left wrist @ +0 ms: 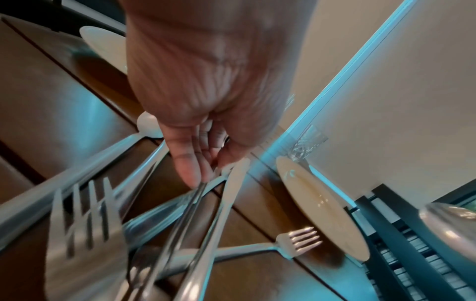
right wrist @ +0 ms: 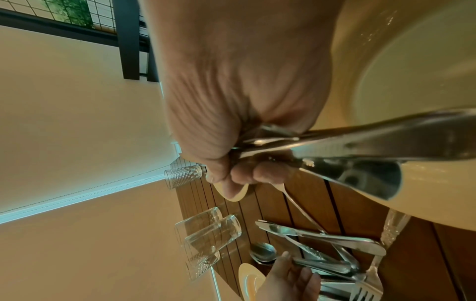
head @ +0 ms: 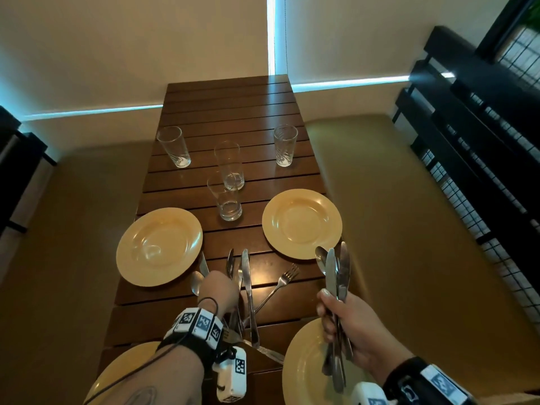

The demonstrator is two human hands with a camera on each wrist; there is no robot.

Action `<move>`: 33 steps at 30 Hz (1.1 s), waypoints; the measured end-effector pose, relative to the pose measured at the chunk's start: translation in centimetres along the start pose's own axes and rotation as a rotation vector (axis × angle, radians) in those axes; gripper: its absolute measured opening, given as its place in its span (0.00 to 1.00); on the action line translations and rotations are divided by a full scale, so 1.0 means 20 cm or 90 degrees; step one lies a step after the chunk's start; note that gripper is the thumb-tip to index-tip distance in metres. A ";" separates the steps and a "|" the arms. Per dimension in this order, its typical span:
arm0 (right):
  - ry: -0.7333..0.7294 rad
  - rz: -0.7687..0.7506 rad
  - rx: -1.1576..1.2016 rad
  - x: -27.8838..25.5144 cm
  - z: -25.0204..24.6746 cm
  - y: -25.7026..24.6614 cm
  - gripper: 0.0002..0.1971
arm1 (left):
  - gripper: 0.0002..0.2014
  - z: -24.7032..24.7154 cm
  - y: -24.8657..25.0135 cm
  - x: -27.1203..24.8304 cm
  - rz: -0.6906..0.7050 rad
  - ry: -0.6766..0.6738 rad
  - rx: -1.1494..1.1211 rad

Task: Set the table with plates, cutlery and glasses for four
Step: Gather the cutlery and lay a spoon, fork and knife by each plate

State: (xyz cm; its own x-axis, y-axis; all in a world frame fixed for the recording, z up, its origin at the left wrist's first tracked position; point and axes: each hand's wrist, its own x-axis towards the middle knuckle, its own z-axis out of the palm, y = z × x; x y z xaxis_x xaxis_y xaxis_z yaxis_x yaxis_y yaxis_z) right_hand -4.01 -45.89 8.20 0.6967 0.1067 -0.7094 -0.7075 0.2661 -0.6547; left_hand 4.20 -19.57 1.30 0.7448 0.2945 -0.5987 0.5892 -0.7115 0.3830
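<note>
Four yellow plates lie on the slatted wooden table (head: 228,112): far left (head: 159,247), far right (head: 302,223), near left (head: 125,372), near right (head: 304,369). Loose cutlery (head: 248,287) is piled in the middle between them. My left hand (head: 230,283) reaches into the pile, thumb and fingertips (left wrist: 193,173) pinching a slim handle (left wrist: 190,201). My right hand (head: 333,311) grips an upright bundle of knives and spoons (head: 336,270) above the near right plate. Several glasses stand further back; two (head: 229,165) (head: 225,198) are central.
One glass (head: 174,146) stands at the far left edge and another (head: 285,144) at the far right edge. A fork (head: 285,280) lies apart from the pile near the far right plate. Padded benches flank the table; a black railing (head: 482,127) runs on the right.
</note>
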 end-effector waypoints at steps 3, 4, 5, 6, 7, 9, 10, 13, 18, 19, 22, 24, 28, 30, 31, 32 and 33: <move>-0.017 0.002 0.015 -0.02 0.07 -0.03 0.11 | 0.12 -0.11 0.06 -0.15 0.049 -0.001 -0.085; -0.025 0.004 0.020 -0.03 0.10 -0.04 0.10 | 0.09 -0.14 0.09 -0.21 0.069 -0.014 -0.133; -0.031 0.006 0.023 -0.04 0.12 -0.05 0.09 | 0.08 -0.17 0.12 -0.28 0.091 -0.044 -0.185; -0.039 0.008 0.024 -0.04 0.15 -0.06 0.10 | 0.08 -0.19 0.15 -0.35 0.113 -0.089 -0.233; -0.049 0.011 0.023 -0.04 0.18 -0.07 0.11 | 0.07 -0.20 0.18 -0.42 0.137 -0.138 -0.274; -0.092 0.018 0.032 -0.05 0.24 -0.07 0.14 | 0.06 -0.20 0.22 -0.51 0.177 -0.219 -0.314; -0.111 0.021 0.031 -0.06 0.27 -0.07 0.15 | 0.05 -0.19 0.23 -0.53 0.189 -0.239 -0.313; -0.112 0.021 0.019 -0.07 0.33 -0.05 0.16 | 0.03 -0.14 0.23 -0.55 0.212 -0.227 -0.285; -0.074 0.016 0.038 -0.08 0.37 -0.03 0.16 | 0.06 -0.12 0.21 -0.57 0.314 -0.100 -0.202; -0.066 0.013 0.042 -0.08 0.38 -0.02 0.17 | 0.05 -0.12 0.20 -0.56 0.361 -0.081 -0.138; -0.025 0.004 0.028 -0.06 0.36 0.02 0.21 | 0.09 -0.14 0.13 -0.54 0.483 -0.097 -0.054; -0.001 0.002 0.002 -0.05 0.34 0.04 0.22 | 0.08 -0.16 0.07 -0.50 0.421 -0.086 -0.124; 0.028 0.040 -0.003 -0.09 0.28 0.06 0.18 | 0.06 -0.15 -0.05 -0.26 0.181 0.019 -0.127; 0.041 0.053 0.001 -0.11 0.24 0.07 0.19 | 0.09 -0.10 -0.08 -0.15 0.108 0.001 -0.038; 0.047 0.057 -0.002 -0.12 0.23 0.07 0.19 | 0.13 -0.07 -0.08 -0.11 0.093 -0.015 0.009; 0.053 0.059 -0.004 -0.13 0.21 0.08 0.19 | 0.16 -0.03 -0.08 -0.09 0.085 -0.025 0.046; 0.057 0.061 -0.008 -0.14 0.20 0.08 0.19 | 0.19 0.01 -0.07 -0.06 0.086 -0.028 0.075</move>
State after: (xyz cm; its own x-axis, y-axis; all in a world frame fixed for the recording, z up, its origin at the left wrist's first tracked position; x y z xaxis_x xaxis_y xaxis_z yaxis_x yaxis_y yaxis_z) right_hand -6.53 -41.95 10.14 0.6121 0.0448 -0.7895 -0.7726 0.2467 -0.5850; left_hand 2.43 -19.06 1.41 0.7991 0.1643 -0.5782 0.4411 -0.8138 0.3784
